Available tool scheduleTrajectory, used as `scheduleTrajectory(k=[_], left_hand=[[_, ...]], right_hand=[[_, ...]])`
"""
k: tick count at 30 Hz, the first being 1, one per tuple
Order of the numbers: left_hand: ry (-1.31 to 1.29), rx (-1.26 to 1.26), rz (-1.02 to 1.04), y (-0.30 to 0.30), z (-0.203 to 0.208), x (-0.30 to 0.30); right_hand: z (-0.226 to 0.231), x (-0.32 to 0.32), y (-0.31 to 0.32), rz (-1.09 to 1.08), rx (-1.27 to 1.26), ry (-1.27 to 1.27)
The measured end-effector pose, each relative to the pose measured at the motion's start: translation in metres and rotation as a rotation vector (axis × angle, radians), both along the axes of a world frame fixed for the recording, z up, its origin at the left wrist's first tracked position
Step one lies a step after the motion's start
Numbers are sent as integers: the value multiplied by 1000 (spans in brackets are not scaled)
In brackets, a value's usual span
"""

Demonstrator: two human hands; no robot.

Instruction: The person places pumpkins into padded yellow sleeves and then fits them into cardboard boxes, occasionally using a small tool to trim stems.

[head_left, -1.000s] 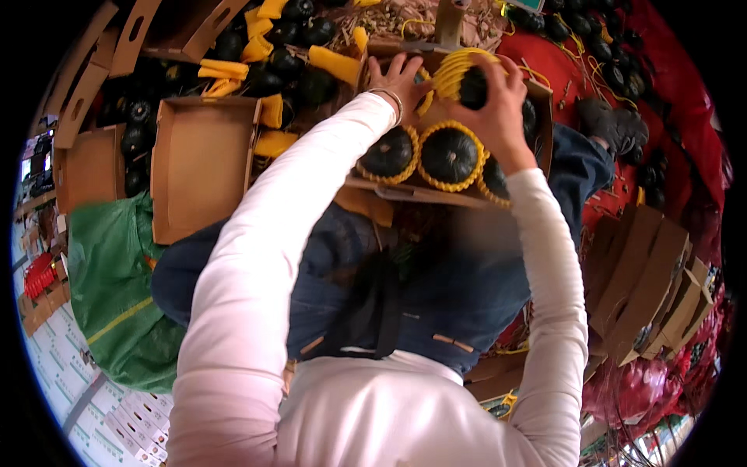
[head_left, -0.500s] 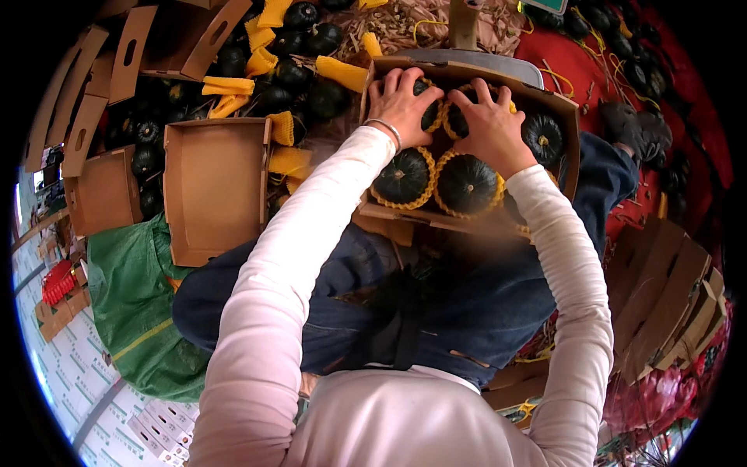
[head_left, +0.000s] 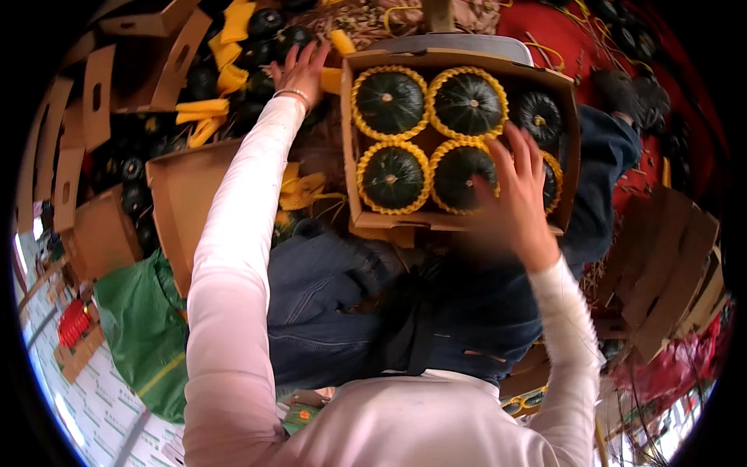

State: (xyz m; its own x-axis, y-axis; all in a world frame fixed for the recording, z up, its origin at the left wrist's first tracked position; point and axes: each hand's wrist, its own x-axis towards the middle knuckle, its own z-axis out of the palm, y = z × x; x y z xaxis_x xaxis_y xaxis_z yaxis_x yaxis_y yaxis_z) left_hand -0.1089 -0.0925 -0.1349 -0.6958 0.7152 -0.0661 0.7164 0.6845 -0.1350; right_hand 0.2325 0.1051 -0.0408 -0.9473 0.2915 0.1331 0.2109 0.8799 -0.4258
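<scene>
An open cardboard box (head_left: 348, 167) in front of me holds several dark green squashes, most ringed by yellow foam net sleeves. A far-row squash (head_left: 468, 104) and its neighbour (head_left: 389, 100) sit stem up in their sleeves. At the far right of the box, one squash (head_left: 538, 118) shows no yellow sleeve. My right hand (head_left: 520, 191), partly blurred, is over the near right of the box with fingers apart, hiding part of a sleeved squash (head_left: 459, 177). Beyond the box's left side, my left hand (head_left: 302, 76) reaches out, fingers spread, beside a yellow foam sleeve (head_left: 331, 80).
Loose squashes (head_left: 264, 23) and yellow foam sleeves (head_left: 204, 110) lie at the far left. An open cardboard box (head_left: 183, 187) stands left of my legs, near a green sack (head_left: 144, 327). Folded cardboard (head_left: 661, 265) leans at the right. Red sheeting (head_left: 545, 35) covers ground beyond.
Both hands have left the far-row squashes in the box. My left hand has moved left, outside the box; my right hand has drawn back toward its near side.
</scene>
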Motion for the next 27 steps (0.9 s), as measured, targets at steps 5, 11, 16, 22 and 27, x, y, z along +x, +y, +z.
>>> scheduleTrajectory(k=[5,11,16,22,27], left_hand=[[-274,-153,34,-22,-1,-25],[-764,466,-214,-29,150,83],[-1369,745,312,-64,202,233],[-1479,893,463,-95,169,316],[-1368,981,442,-85,169,336]], right_hand=[[26,78,-9,-212,-294,-128],[55,23,-30,-163,-485,226],[71,-11,-98,213,-702,280],[77,50,-116,32,-975,166],[71,83,-112,59,-543,264]])
